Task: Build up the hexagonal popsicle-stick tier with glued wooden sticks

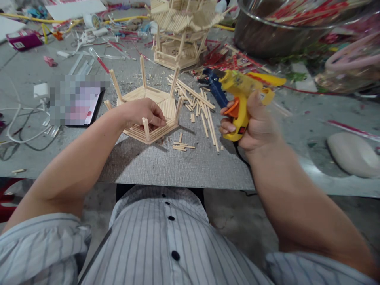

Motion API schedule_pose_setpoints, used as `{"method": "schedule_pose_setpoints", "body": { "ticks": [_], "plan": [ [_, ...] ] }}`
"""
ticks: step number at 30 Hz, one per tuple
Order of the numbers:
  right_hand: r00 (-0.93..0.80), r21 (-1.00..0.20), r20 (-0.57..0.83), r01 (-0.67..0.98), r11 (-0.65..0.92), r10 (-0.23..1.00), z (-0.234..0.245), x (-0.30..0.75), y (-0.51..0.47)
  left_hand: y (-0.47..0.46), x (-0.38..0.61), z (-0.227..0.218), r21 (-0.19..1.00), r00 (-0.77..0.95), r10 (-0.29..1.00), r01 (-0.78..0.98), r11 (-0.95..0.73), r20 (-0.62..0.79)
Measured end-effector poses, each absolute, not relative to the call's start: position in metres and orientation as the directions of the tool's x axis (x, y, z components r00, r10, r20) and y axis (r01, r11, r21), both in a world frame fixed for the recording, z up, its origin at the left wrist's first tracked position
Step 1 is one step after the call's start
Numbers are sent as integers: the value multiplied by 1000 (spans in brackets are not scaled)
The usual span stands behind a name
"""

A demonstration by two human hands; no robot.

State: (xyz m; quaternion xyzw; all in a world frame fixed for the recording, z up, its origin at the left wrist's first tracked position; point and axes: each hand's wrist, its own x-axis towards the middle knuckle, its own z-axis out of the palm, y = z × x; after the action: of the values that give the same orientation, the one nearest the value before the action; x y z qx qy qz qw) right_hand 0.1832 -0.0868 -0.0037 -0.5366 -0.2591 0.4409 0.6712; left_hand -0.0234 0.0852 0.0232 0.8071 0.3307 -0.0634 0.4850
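Tabletop (142, 168): grey and finely textured, cluttered along its far side.
Metal basin (252, 41): far right, with red-and-pale strips in it.
Tiered stick pavilion (181, 37): upright at the far middle, roofed with rows of sticks, its top cut off by the frame.
Hexagonal stick base (158, 103): on the tabletop nearer the person, left of centre, posts standing at its corners.
Yellow glue gun (245, 101): raised right of the base, nozzle toward the left, orange trigger in front.
Right hand (258, 122): wrapped round the glue gun's handle, fingers at the trigger; slightly blurred.
Left hand (145, 113): reaching over the base, fingers bent down at its near right edge; whether they pinch a stick, I cannot tell.
Lit screen (92, 107): left of the base, partly pixelated.
Loose long sticks (212, 126): strewn between base and glue gun.
Short stick pieces (182, 147): just beside the base's near right side.
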Motion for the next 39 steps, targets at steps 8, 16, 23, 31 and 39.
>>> {"method": "schedule_pose_setpoints", "body": {
  "ticks": [8, 16, 23, 31, 39],
  "plan": [
    [461, -938, -120, -343, 52, 879, -4, 185, -86, 85, -23, 23, 723, 770, 473, 606, -331, -428],
    [461, -927, -127, -369, 60, 878, -3, 183, -85, 85, -23, 22, 735, 774, 467, 598, -318, -428],
    [453, -929, -104, -361, 76, 886, -6, 185, -86, 86, -23, 21, 728, 775, 470, 600, -332, -424],
    [473, -930, -114, -361, 74, 874, 0, 180, -86, 84, -22, 23, 727, 774, 464, 602, -331, -431],
    [478, -925, -129, -374, 69, 869, 1, 179, -86, 86, -22, 21, 753, 776, 458, 591, -288, -434]
  ]
}}
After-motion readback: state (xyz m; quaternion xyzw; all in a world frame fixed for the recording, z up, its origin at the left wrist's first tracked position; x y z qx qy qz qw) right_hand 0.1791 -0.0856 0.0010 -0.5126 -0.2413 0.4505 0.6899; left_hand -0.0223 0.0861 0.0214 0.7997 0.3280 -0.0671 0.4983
